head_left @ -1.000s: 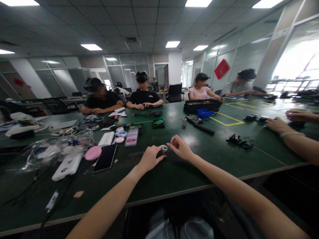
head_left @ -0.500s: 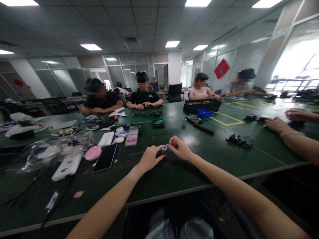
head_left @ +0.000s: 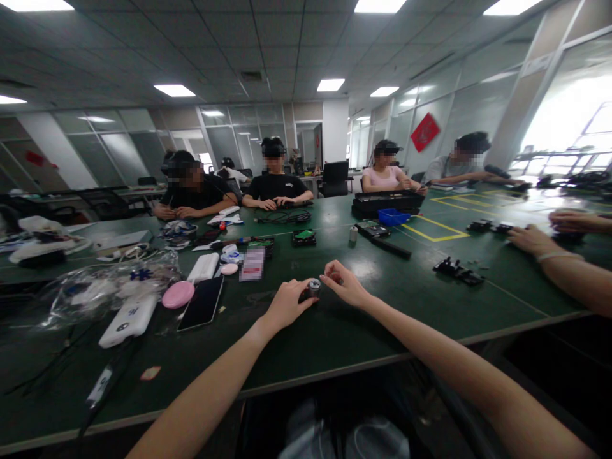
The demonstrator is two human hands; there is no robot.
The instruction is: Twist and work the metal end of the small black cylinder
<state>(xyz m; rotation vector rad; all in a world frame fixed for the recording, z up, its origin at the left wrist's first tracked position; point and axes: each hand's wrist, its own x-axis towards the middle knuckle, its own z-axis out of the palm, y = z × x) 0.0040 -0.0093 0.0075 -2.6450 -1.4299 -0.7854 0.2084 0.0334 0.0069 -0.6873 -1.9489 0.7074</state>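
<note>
My left hand (head_left: 289, 302) grips a small silver metal cylinder (head_left: 314, 289) upright on the green table, with thumb and fingers around its left side. The cylinder's top face shows dark openings. Just to the right of it, my right hand (head_left: 345, 284) has its fingers curled and the fingertips drawn together near the cylinder's rim. Whatever those fingertips pinch, if anything, is too small to make out. A second, similar metal cylinder (head_left: 353, 234) stands farther back, beyond my right hand.
To my left lie a black phone (head_left: 202, 303), a pink round case (head_left: 178, 294), a white power bank (head_left: 129, 320) and clear plastic bags. Behind my hands are a green circuit board (head_left: 304, 236), a blue tray (head_left: 393, 217) and black parts (head_left: 458, 271). A co-worker's hands (head_left: 538, 242) are at right.
</note>
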